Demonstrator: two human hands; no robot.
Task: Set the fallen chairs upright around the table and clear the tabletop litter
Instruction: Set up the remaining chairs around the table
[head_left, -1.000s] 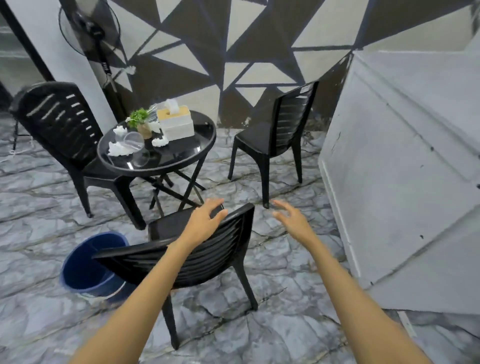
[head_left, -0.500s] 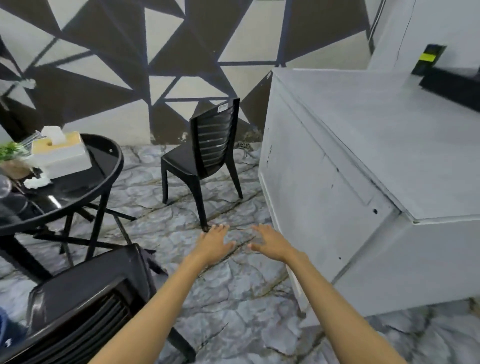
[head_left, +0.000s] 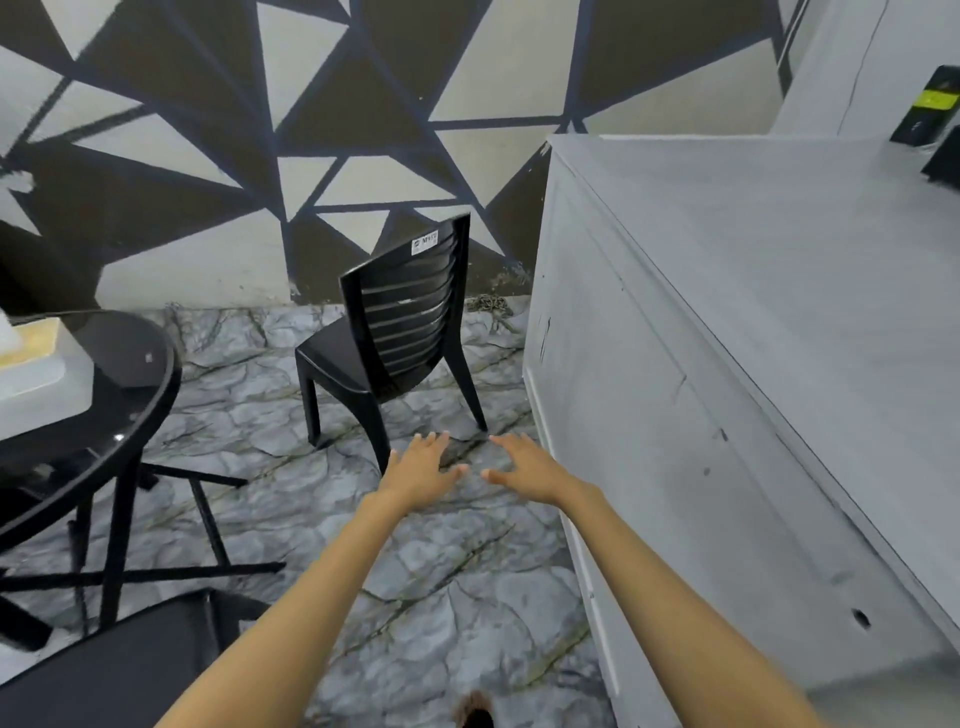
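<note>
Both my hands free, fingers spread: left grip & right grip hold nothing. Black chair stands upright ahead, near wall, apart from tabletop. I'd take backrest top w/ both, lift not drag, set it close to the table.

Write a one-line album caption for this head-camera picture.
Two empty hands, left hand and right hand, reach toward an upright black chair beside a grey cabinet.

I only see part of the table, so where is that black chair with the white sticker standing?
The black chair stands upright mid-frame, between the round table on the left and the grey cabinet on the right, near the patterned wall.
</note>
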